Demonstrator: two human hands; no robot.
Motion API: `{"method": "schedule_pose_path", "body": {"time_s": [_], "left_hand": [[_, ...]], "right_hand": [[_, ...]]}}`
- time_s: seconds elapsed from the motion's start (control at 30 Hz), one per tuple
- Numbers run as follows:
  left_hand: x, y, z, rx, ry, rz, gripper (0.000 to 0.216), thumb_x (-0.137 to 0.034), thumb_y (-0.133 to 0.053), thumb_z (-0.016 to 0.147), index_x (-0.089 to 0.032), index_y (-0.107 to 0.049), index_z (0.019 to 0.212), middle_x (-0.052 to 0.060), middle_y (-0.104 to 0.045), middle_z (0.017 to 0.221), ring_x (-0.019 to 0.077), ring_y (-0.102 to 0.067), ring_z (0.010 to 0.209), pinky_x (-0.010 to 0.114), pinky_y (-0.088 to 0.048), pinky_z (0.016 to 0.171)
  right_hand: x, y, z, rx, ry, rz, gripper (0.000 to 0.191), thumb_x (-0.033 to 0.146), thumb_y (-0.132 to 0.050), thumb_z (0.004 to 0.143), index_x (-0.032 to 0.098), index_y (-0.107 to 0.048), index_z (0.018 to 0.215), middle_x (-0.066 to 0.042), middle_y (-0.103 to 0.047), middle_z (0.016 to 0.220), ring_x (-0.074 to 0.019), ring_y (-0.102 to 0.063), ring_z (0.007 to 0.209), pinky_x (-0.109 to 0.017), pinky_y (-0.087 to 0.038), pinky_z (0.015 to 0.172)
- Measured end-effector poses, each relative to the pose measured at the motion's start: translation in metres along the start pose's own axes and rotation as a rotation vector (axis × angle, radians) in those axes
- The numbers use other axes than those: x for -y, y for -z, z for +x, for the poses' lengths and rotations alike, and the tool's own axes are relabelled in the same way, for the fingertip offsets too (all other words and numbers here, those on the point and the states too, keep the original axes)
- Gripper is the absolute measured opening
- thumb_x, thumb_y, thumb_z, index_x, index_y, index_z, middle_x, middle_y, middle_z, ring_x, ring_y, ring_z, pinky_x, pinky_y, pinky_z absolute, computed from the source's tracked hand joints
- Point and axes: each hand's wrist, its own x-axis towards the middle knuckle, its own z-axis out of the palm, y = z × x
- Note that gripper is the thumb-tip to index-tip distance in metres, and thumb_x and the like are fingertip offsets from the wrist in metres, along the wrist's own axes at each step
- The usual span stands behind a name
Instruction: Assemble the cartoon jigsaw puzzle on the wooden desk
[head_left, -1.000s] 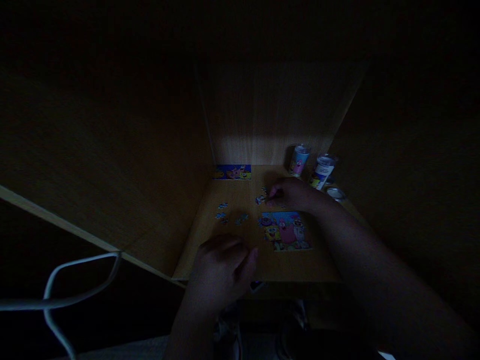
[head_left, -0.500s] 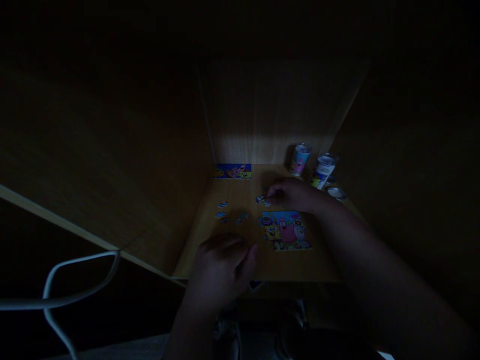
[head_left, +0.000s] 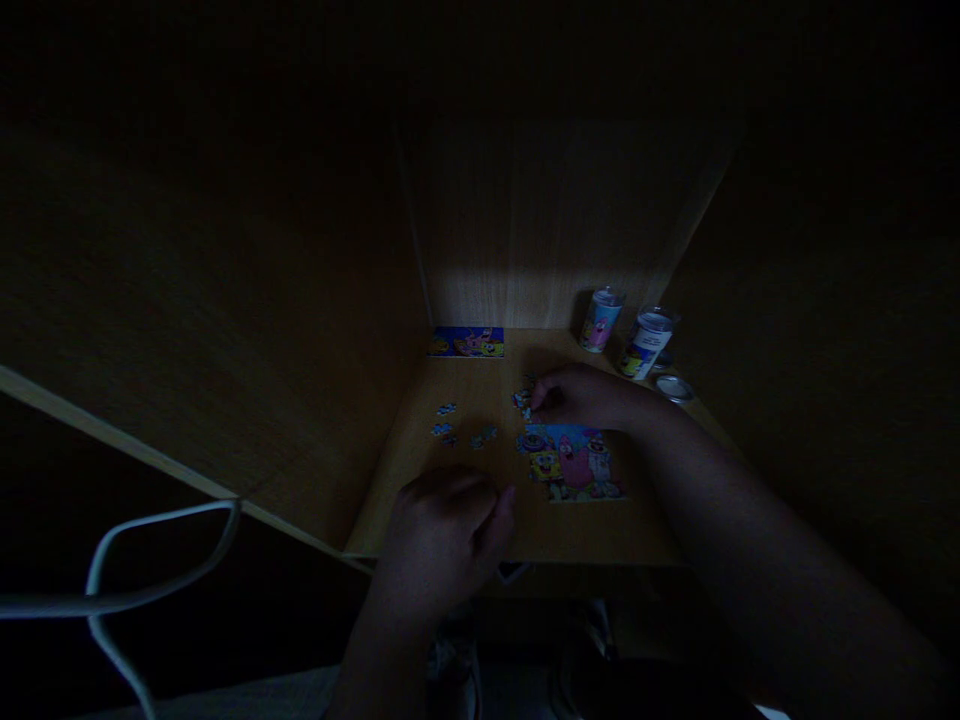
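A partly assembled cartoon jigsaw puzzle (head_left: 574,465) lies on the wooden desk. My right hand (head_left: 574,393) is just above its upper edge, thumb and finger pinched on a puzzle piece (head_left: 527,411) at the fingertips. More loose pieces (head_left: 519,398) lie right beside those fingers. My left hand (head_left: 446,515) is curled closed near the front edge, left of the puzzle, with nothing showing in it. Ahead of it are several scattered puzzle pieces (head_left: 484,436). Dim light hides fine detail.
At the back left lies a cartoon picture strip (head_left: 466,342). Two clear-topped cans (head_left: 601,320) (head_left: 645,343) stand at the back right, near a round lid (head_left: 674,388). Wooden panels (head_left: 300,300) enclose the desk. A white cable (head_left: 161,520) loops at lower left.
My right hand has shifted slightly downward, toward the puzzle's top edge, fingers still pinched. My left hand has stayed in place.
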Motion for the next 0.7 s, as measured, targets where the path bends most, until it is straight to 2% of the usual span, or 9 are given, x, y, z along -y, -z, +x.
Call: {"method": "schedule_pose_path", "body": {"time_s": [0.1,0.3,0.43,0.7], "left_hand": [[0.000,0.000,0.000,-0.009,-0.008,-0.013,0.039,-0.024,-0.054,0.108,-0.021,-0.046,0.069,-0.003,-0.051,0.066,0.0140,-0.048,0.061,0.033,-0.034,0.063],[0.000,0.000,0.001,-0.017,0.001,-0.005,0.041,-0.024,-0.054,0.108,-0.021,-0.045,0.069,-0.003,-0.053,0.066,0.0142,-0.050,0.061,0.034,-0.035,0.061],[0.000,0.000,0.003,-0.039,0.016,0.005,0.036,-0.024,-0.054,0.108,-0.021,-0.051,0.072,-0.001,-0.060,0.071,0.0161,-0.056,0.066,0.035,-0.040,0.065],[-0.002,0.002,0.011,0.031,0.061,-0.007,0.016,-0.022,-0.058,0.105,-0.021,-0.067,0.092,0.006,-0.072,0.100,0.0252,-0.064,0.097,0.044,-0.053,0.089]], "right_hand": [[0.006,-0.001,-0.001,0.020,-0.036,0.076,0.023,0.038,-0.080,0.086,0.020,-0.077,0.100,-0.003,-0.079,0.093,-0.0173,-0.069,0.081,-0.028,-0.050,0.072],[0.022,0.001,-0.003,0.040,0.027,0.287,0.017,0.030,-0.081,0.081,0.020,-0.074,0.092,0.001,-0.073,0.085,-0.0126,-0.061,0.072,-0.025,-0.046,0.066],[0.025,-0.006,-0.002,0.074,0.071,0.406,0.021,0.033,-0.083,0.080,0.021,-0.076,0.094,0.001,-0.074,0.085,-0.0129,-0.062,0.074,-0.026,-0.048,0.070],[0.027,-0.012,0.000,0.262,0.068,0.307,0.020,0.037,-0.081,0.085,0.023,-0.082,0.099,0.000,-0.081,0.095,-0.0180,-0.073,0.090,-0.029,-0.053,0.081]]}}
